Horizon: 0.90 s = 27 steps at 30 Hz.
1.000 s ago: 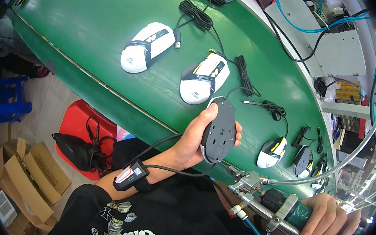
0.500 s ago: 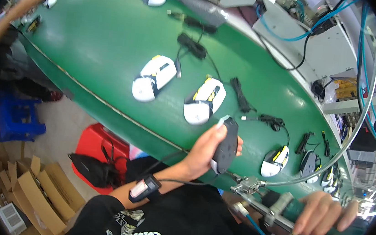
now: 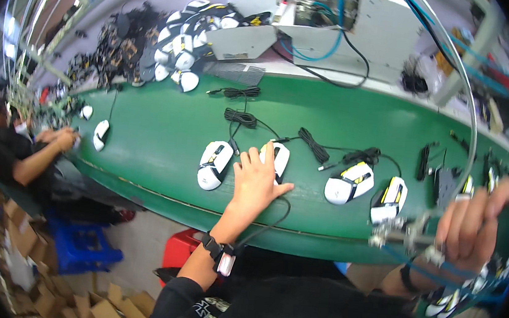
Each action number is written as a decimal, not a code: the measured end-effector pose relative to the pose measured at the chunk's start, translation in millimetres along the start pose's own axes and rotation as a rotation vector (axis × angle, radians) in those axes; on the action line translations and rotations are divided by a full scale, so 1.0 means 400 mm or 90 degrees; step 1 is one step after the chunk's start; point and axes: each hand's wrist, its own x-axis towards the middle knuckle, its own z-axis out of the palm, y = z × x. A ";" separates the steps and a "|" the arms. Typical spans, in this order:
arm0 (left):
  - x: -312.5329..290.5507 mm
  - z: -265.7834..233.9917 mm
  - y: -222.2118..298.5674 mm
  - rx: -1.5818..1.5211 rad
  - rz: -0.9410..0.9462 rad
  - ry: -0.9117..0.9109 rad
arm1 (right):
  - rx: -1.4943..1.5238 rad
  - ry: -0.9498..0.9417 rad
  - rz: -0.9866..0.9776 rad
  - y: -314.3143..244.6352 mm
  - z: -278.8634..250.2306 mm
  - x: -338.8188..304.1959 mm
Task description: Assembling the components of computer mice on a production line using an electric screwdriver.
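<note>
My left hand [image 3: 255, 182] is open, its fingers spread over a white computer mouse [image 3: 281, 155] with yellow and black parts, covering much of it. Just to its left lies a similar white mouse [image 3: 213, 165]. Two more, a white mouse [image 3: 349, 184] and another white mouse [image 3: 390, 199], rest to the right. At the right, my right hand [image 3: 471, 224] has its fingers curled round a metal-fitted tool [image 3: 411, 234] with blue air hoses; motion blurs it, and part of the tool is hidden.
Bundled black cables [image 3: 312, 143] lie behind the mice on the green bench [image 3: 163, 143]. A pile of mouse parts [image 3: 183, 43] stands at the back left. A grey hose [image 3: 473, 132] hangs at the right. Another person [image 3: 25, 160] sits at the far left, near a blue stool [image 3: 80, 249].
My left hand has let go of the upturned mouse, which now lies upright on the bench, and moved to another mouse. My right hand is still at the tool. The view has turned.
</note>
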 end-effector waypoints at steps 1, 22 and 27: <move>0.007 0.001 -0.018 -0.012 -0.026 -0.072 | 0.000 0.047 0.026 0.003 -0.023 0.004; -0.024 -0.051 -0.065 -0.076 0.065 0.147 | -0.302 0.207 0.018 0.072 0.027 0.124; -0.030 -0.008 -0.196 0.048 -0.198 -0.016 | -0.234 0.168 -0.026 0.090 0.059 0.140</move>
